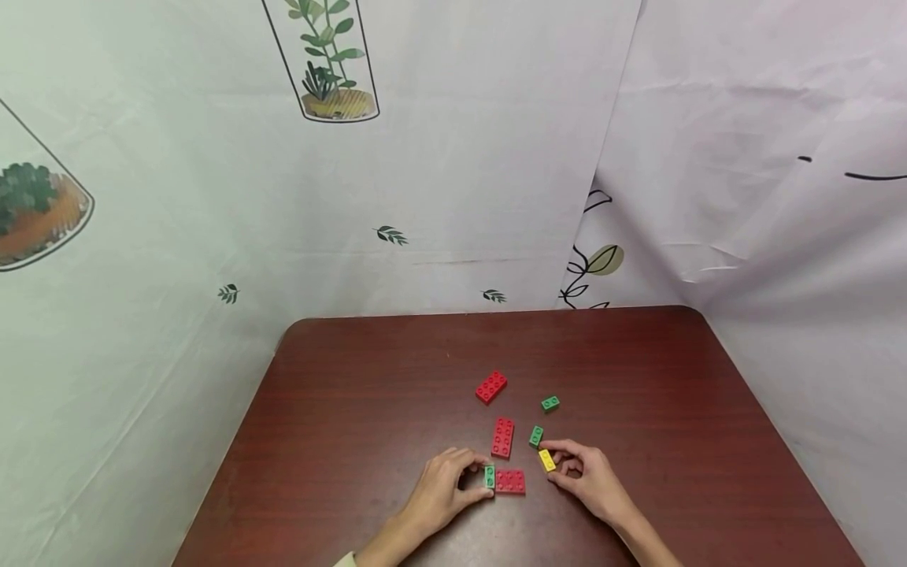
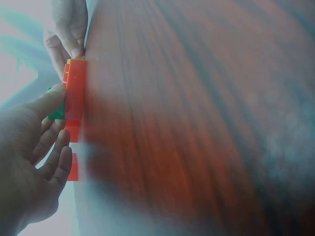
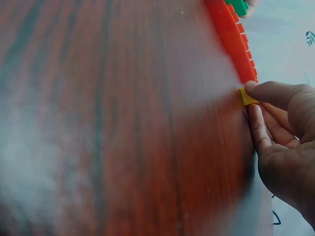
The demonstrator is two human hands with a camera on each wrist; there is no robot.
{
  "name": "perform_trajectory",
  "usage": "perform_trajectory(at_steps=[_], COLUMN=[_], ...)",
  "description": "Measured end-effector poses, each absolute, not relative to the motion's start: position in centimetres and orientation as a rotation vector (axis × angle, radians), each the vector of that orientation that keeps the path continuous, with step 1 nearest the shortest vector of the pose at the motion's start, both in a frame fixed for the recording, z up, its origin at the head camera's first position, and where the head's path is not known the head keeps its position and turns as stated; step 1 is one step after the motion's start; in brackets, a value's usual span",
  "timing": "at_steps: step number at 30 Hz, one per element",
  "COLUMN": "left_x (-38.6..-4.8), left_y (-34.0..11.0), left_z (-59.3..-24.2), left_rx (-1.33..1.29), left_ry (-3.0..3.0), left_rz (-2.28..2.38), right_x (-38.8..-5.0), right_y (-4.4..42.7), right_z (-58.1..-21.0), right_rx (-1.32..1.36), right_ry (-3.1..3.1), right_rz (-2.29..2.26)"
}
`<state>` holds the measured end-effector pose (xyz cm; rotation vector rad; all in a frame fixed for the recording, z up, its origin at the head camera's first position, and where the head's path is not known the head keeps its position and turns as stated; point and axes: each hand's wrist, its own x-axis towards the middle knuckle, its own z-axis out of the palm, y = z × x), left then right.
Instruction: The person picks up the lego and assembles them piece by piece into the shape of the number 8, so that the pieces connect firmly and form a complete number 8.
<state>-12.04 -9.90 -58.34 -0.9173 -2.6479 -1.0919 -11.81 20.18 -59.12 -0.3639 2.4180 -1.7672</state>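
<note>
My left hand (image 1: 442, 488) pinches a small green toy brick (image 1: 490, 476) between thumb and fingers. It is at the left end of a red eight-stud-style brick (image 1: 511, 482) lying crosswise; the left wrist view shows the green brick (image 2: 57, 112) at stud height, but whether it is pressed on I cannot tell. To the right, my right hand (image 1: 594, 479) holds a small yellow brick (image 1: 547, 461) by its ends between thumb and finger. In the right wrist view the yellow brick (image 3: 248, 97) is low, close to the tabletop. Fingers partly cover both small bricks.
Behind the hands lie a red brick (image 1: 502, 438) and, farther back, another red brick (image 1: 491, 387). One green brick (image 1: 536, 436) is just beyond the yellow one; a second green brick (image 1: 550, 404) lies farther off. Printed cloth (image 1: 460, 157) surrounds the brown table (image 1: 368, 378).
</note>
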Motion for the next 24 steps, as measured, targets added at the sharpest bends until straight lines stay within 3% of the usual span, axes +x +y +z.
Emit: perform_trajectory(at_steps=[24], left_x=[-12.07], left_y=[-9.98], left_z=[-58.28], left_rx=[-0.91], left_ry=[-2.675], left_rz=[-1.08], right_x=[-11.3], right_y=[20.0], right_z=[-58.59], right_rx=[-0.371], right_ry=[2.33], right_rz=[-1.779])
